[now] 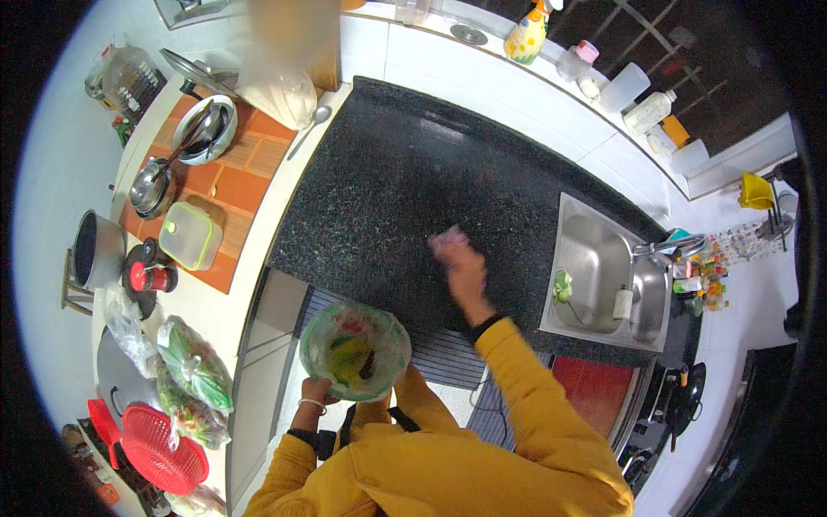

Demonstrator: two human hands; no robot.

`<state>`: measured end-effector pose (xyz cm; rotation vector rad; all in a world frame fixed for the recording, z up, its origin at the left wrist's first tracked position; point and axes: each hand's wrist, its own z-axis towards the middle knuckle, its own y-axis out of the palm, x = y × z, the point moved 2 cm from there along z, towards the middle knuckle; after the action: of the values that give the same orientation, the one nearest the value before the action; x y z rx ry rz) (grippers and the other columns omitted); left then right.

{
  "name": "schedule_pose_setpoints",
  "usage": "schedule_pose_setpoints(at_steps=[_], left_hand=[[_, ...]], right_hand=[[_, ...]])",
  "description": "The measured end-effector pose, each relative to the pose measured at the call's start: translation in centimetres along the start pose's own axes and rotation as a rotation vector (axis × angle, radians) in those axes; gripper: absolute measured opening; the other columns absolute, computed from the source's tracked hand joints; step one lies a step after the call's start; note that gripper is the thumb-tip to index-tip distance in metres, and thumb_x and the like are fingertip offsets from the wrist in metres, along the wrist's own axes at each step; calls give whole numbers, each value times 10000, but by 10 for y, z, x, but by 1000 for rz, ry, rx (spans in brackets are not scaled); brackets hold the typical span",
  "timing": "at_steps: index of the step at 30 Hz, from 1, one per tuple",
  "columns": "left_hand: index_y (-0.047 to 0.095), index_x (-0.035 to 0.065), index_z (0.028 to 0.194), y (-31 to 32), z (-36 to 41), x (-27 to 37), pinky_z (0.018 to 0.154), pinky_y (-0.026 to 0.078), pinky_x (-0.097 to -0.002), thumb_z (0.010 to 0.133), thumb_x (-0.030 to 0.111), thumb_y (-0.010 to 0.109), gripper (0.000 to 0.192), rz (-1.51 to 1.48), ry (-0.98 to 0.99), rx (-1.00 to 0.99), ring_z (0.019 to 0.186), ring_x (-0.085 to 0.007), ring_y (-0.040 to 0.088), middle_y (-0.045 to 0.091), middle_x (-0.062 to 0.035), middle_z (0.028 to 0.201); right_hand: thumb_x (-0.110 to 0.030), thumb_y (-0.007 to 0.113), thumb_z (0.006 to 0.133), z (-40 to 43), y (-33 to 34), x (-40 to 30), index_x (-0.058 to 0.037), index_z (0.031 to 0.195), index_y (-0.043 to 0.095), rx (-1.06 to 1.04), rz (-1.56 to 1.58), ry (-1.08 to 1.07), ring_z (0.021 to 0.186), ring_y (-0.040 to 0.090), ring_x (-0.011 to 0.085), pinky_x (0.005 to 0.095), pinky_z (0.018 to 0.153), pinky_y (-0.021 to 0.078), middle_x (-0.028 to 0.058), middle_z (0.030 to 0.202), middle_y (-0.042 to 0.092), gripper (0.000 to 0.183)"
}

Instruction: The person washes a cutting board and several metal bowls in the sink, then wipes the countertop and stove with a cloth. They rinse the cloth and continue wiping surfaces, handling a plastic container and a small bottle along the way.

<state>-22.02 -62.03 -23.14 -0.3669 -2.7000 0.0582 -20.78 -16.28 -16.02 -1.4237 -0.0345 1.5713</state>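
Note:
My right hand [466, 276] is closed on a pinkish cloth [449, 240], which lies against the black speckled stone countertop [387, 187]; both are slightly blurred. Gripped at its rim by my left hand [318, 391] is a round pale green bin or bowl [355, 381] with a plastic liner, held just off the counter's front edge. Yellow-green and dark scraps [349, 362] show inside it. The fingers of my left hand are partly hidden under the rim.
At right is a steel double sink [549, 316] with a green vegetable piece [563, 285] in it. The left counter bears a lidded plastic container [190, 238], a bowl with utensils [223, 145], bagged vegetables [194, 368] and a red colander [161, 452]. A spray bottle [530, 35] stands on the back ledge.

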Motion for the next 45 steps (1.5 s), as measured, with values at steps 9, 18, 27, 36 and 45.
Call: schedule_pose_setpoints(at_steps=[9, 18, 27, 36, 45], left_hand=[[548, -112, 963, -7, 47, -19, 567, 593, -466, 763, 73, 625, 284, 162, 48, -97, 702, -389, 681, 657, -261, 841], [527, -99, 1044, -29, 46, -27, 542, 598, -494, 787, 62, 603, 313, 26, 121, -46, 701, -399, 680, 651, -270, 878], [509, -123, 1031, -28, 26, -14, 552, 583, -552, 718, 12, 603, 354, -37, 62, 63, 738, -460, 662, 622, -308, 964], [527, 27, 1126, -44, 60, -5, 587, 579, -490, 744, 64, 596, 390, 861, 714, -272, 777, -348, 678, 637, -170, 1030], [566, -71, 968, -19, 31, -7, 546, 569, -484, 720, 98, 643, 310, -14, 5, -11, 698, -348, 672, 636, -199, 803]], right_hand=[[46, 524, 777, -75, 67, -141, -46, 1015, 692, -539, 770, 318, 880, 650, 205, 299, 719, 514, 93, 1019, 677, 305], [105, 427, 780, 103, -99, 96, -34, 1114, 632, 209, 515, 538, 619, 612, 158, 279, 464, 471, 98, 896, 669, 416], [-42, 463, 870, 35, 72, -32, -120, 1036, 682, -68, 85, -138, 904, 656, 284, 353, 797, 512, 105, 1012, 686, 286], [86, 516, 755, -108, 110, -163, -3, 987, 703, -442, 801, 365, 932, 644, 234, 318, 743, 530, 121, 1123, 653, 311], [74, 508, 861, -142, -145, -30, 32, 1028, 627, 285, 717, 636, 992, 652, 265, 262, 679, 537, 146, 1077, 656, 209]])
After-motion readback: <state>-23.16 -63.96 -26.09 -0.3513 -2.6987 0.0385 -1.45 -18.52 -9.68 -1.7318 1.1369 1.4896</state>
